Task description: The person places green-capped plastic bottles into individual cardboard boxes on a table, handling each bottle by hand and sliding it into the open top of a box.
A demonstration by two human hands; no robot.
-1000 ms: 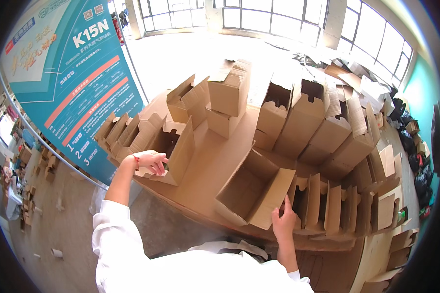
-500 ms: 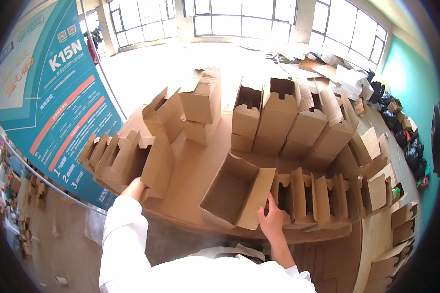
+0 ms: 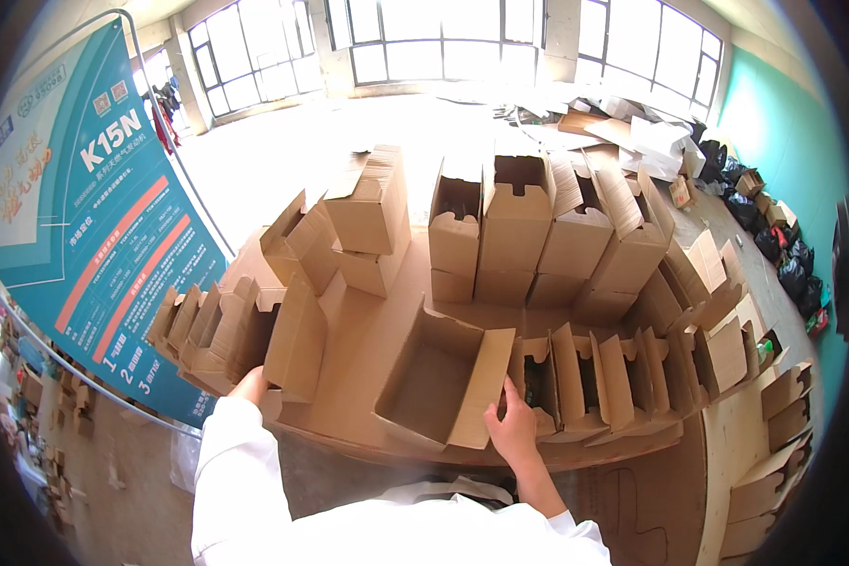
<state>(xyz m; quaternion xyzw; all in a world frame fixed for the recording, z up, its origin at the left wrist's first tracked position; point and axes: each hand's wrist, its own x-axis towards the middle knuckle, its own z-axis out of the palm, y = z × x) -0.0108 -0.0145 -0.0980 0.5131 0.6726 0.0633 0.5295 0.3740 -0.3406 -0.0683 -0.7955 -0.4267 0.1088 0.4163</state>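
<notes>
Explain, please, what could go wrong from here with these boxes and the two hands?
The right hand touches the flap of the open box, close beside a row of boxes; a sideways push might disturb that row. The left hand has its fingers hidden at the left-side box, so a cardboard edge could perhaps scrape them. Farther back, an upper box stands on a lower box and might topple if bumped.

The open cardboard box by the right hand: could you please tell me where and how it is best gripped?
Probably the open cardboard box is best gripped by its left rim, coming from above left, fingers inside and thumb outside: the wide mouth faces up and tabletop shows along that side, whereas the row of boxes and right hand crowd the other.
</notes>
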